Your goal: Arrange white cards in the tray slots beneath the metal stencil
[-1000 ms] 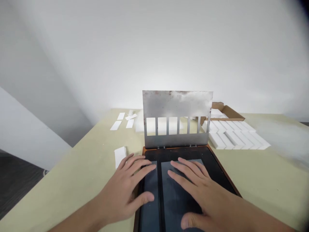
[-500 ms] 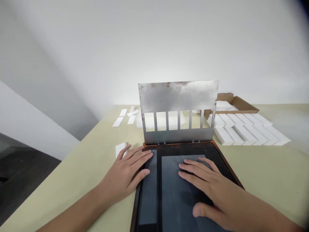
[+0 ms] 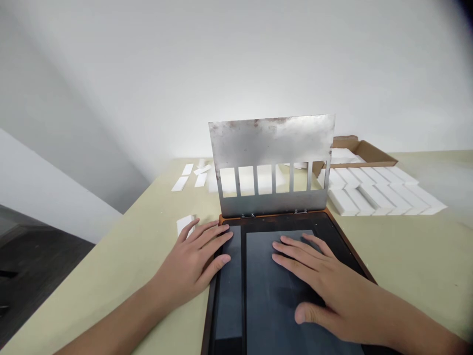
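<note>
A dark flat tray (image 3: 343, 246) with an orange-brown rim lies in front of me on the table. A wide dark sheet (image 3: 266, 296) and a narrow dark strip (image 3: 229, 296) lie side by side in it. My left hand (image 3: 192, 264) rests flat, fingers spread, across the tray's left edge and the strip's top. My right hand (image 3: 325, 291) lies flat with fingers stretched out on the wide sheet. A hinged metal plate (image 3: 271, 143) with several rectangular slots stands upright at the tray's far edge.
Rows of white blocks (image 3: 377, 195) lie at the right rear beside an open cardboard box (image 3: 364, 150). Loose white pieces (image 3: 192, 175) lie at the left rear, one white piece (image 3: 184, 223) by my left hand. The pale green table (image 3: 417, 251) drops off at the left.
Both hands have slid a little toward the hinge end of the tray, staying flat. The view has tilted down slightly, so the plate sits higher in the picture.
</note>
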`<state>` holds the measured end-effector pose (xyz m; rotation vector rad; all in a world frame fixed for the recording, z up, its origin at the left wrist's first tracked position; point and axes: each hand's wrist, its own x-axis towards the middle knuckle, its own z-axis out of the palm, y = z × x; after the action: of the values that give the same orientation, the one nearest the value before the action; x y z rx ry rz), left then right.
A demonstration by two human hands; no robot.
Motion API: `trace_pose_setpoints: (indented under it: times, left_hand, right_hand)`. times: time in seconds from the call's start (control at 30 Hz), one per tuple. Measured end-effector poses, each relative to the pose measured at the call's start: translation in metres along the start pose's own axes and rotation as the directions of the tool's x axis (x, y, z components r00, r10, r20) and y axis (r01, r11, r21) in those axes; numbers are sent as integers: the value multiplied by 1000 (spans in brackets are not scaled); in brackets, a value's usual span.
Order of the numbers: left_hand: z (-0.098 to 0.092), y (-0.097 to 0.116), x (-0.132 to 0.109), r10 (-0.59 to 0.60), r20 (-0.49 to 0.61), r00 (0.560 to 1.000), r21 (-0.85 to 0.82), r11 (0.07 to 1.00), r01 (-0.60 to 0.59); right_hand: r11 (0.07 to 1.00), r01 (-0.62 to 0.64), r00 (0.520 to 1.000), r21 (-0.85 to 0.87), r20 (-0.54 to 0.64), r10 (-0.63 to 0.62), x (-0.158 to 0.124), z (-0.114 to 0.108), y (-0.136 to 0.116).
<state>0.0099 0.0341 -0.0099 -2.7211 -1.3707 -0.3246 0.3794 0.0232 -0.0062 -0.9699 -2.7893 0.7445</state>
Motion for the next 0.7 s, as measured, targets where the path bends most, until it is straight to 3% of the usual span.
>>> trace_pose_setpoints:
  times: [0.17,0.23,0.33,0.4,0.57,0.7]
  left_hand:
    - [-16,22,11,6,34,999,-13,1000,-6]
    - [-25,38,22,57,120,991,-30,998,-54]
    - [-32,59,39,124,323,938,-72,992,-107]
    - [-30,66,46,136,379,916,-68,991,-119]
    - [-17,61,44,167,293,941,-12,985,-171]
    - [-19,57,42,213,261,942,-16,976,-216]
  right_hand:
    - [999,22,1000,33,-21,-21,1,2,0]
    - [1000,18,999,24,-37,-17,2,4,-2]
    - [1000,-5,998,8,-66,6,5,6,-8]
    - [1000,-18,998,14,-66,19,6,5,-11]
    - [997,4,999,82,-51,0,7,1,-10]
    - [993,10,998,121,-65,-2,7,0,-8]
